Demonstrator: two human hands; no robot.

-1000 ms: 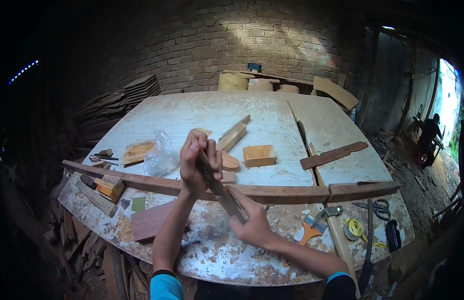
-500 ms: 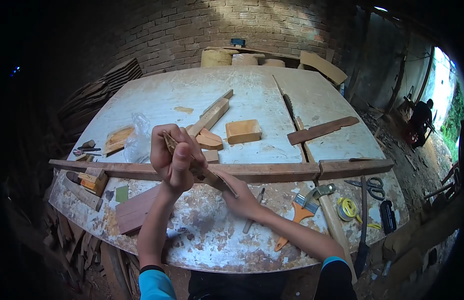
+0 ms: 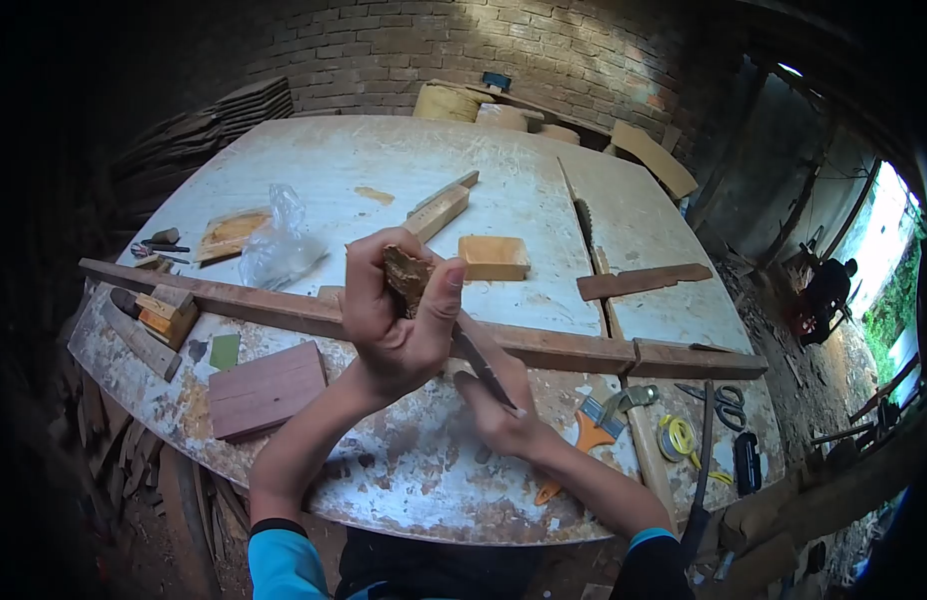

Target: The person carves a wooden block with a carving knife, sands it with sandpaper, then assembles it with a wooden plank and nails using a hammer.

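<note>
My left hand point(image 3: 399, 310), raised over the near part of the table, is wrapped round a rough brown piece of wood point(image 3: 409, 278). From it a narrow dark strip point(image 3: 484, 368) slants down to the right, past my other hand; whether the two are one piece I cannot tell. My right hand point(image 3: 499, 405) is lower and to the right, its fingers curled beside the strip. What it holds, if anything, is hidden. A long wooden beam point(image 3: 564, 348) runs behind both hands. A reddish board point(image 3: 267, 390) lies left of my left forearm.
On the table point(image 3: 404, 490) are an orange brush point(image 3: 592, 430), a hammer point(image 3: 634, 400), yellow tape point(image 3: 676, 438), scissors point(image 3: 729, 405), a wooden plane point(image 3: 169, 318), a plastic bag point(image 3: 282, 245) and a wooden box point(image 3: 494, 258). A person point(image 3: 829, 295) is at the far right.
My left hand has moved right with the wood, and my right hand has shifted right and down. The view has tilted, and the reddish board shows more fully.
</note>
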